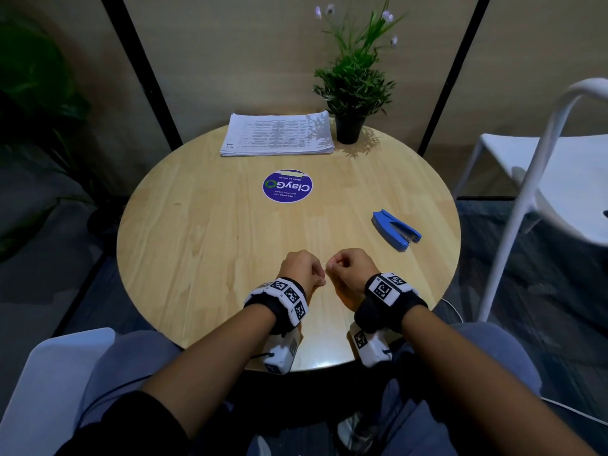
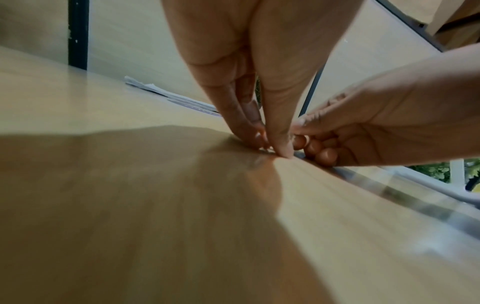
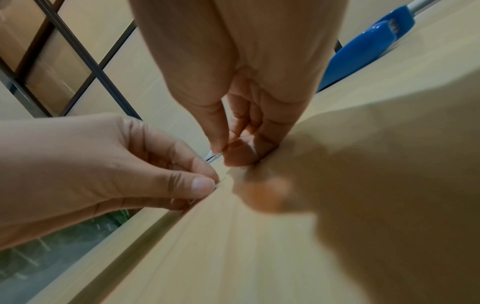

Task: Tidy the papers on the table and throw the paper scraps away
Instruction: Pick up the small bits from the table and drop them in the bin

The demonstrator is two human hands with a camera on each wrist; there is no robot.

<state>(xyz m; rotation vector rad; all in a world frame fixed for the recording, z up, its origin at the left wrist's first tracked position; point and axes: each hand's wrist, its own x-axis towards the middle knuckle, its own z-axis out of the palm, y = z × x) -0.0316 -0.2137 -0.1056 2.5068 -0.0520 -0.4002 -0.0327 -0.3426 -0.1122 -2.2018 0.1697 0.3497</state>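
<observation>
Round table [image 1: 197, 258] | papers [image 1: 278, 134] stacked at far edge, well beyond hands | left hand [image 1: 301, 269], right hand [image 1: 353, 268] pinching a thin sliver [image 3: 214, 157]

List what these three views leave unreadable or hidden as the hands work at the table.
- The thing pinched between left hand and right hand: too small in the head view; fingers hide most of it in both wrist views.
- Printed text on the paper stack: too small, head view.
- Blue stapler: cut off by the right hand, right wrist view.
- Any waste bin: outside every view.

Tiny pinched thing [image 3: 214, 157] unidentifiable
</observation>
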